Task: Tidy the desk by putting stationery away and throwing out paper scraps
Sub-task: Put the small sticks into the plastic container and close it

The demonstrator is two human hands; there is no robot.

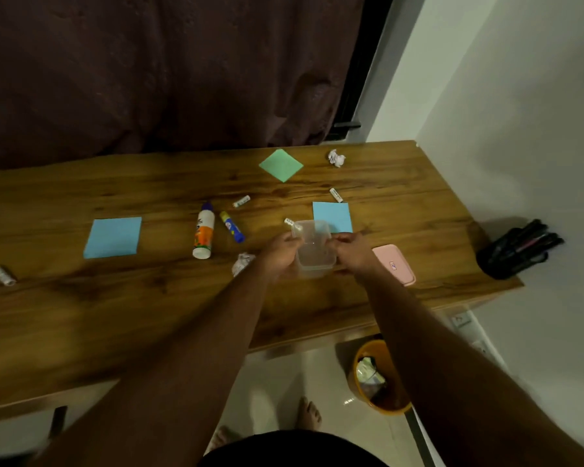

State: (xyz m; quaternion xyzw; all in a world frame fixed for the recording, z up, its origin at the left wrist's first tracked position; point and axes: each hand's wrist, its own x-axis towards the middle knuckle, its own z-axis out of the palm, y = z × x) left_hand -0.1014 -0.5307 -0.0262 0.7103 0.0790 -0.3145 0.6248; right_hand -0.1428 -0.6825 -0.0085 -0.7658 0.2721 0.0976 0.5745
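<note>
A clear plastic container [314, 246] stands on the wooden desk [149, 298], and both hands hold it. My left hand [280, 252] grips its left side and my right hand [353, 251] grips its right side. Its pink lid [395, 264] lies just to the right. Scattered on the desk are a white glue bottle [203, 232], a blue and yellow glue stick [232, 226], small white sticks [241, 201] [336, 194] [289, 222] [3, 275], blue paper squares [113, 236] [332, 215], a green square [281, 165] and crumpled paper scraps [336, 158] [242, 262].
An orange bin [381, 379] with rubbish in it stands on the floor under the desk's right end. A black holder with pens [516, 251] sits at the desk's right edge by the white wall. A dark curtain hangs behind the desk.
</note>
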